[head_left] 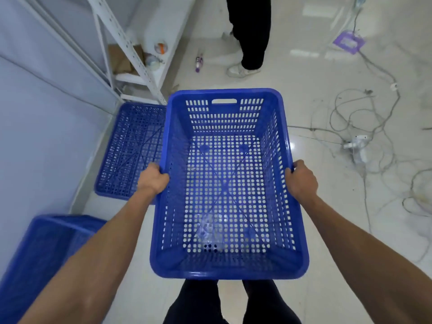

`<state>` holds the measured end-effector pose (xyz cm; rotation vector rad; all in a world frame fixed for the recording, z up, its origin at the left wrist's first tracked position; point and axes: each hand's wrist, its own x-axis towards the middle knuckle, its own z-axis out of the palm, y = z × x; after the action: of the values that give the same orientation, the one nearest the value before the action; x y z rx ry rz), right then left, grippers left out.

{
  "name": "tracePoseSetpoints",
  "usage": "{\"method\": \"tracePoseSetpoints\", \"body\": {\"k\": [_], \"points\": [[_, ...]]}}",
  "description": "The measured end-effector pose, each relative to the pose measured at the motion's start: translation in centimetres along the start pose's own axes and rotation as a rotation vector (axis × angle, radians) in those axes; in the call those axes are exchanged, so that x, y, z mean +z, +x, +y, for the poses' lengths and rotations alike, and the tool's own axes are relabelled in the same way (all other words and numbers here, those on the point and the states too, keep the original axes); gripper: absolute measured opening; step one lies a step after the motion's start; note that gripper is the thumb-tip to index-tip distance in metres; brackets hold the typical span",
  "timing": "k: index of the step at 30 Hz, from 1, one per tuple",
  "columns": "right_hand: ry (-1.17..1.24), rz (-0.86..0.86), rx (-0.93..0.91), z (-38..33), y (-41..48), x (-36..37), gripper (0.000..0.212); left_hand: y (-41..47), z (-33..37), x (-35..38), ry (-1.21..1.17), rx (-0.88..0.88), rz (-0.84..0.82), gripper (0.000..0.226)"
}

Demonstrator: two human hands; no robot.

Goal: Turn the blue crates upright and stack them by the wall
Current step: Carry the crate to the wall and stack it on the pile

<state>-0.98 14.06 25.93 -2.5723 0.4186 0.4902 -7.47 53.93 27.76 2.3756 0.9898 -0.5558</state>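
Crates, three in all, blue perforated plastic. One rectangular crate (228,183) sits upright at the centre of the frame, lifted above the floor, its open mouth facing me. My left hand (153,178) curls shut over its left rim and my right hand (301,180) closes over the right rim. An overturned crate (131,150) lies grid-bottom up by the wall (42,113) at centre left. The third crate (46,249) is blurred at lower left. Tangled cables (364,136) sprawl on glossy tile at right.
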Motion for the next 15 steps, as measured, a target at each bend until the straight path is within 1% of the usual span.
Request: {"method": "tracePoseSetpoints", "body": {"k": [3, 6, 10, 13, 15], "points": [[-0.015, 0.049, -0.080, -0.8, -1.9, -2.1, 0.023, -5.0, -0.7, -1.8, -0.056, -0.038, 0.095, 0.018], [-0.027, 0.088, -0.172, -2.0, -3.1, -3.4, 0.027, -8.5, -2.0, -3.1, -0.114, -0.081, 0.175, 0.022], [-0.110, 0.062, -0.341, -4.3, -4.9, -4.5, 0.037, -12.9, -5.1, -4.6, -0.180, -0.143, 0.231, 0.025], [-0.158, 0.023, -0.431, -6.6, -6.6, -3.9, 0.039, -16.3, -8.3, -5.4, -0.231, -0.176, 0.280, 0.018], [-0.177, 0.004, -0.490, -8.6, -7.8, -3.1, 0.039, -18.3, -10.8, -6.0, -0.254, -0.221, 0.298, 0.020]]}}
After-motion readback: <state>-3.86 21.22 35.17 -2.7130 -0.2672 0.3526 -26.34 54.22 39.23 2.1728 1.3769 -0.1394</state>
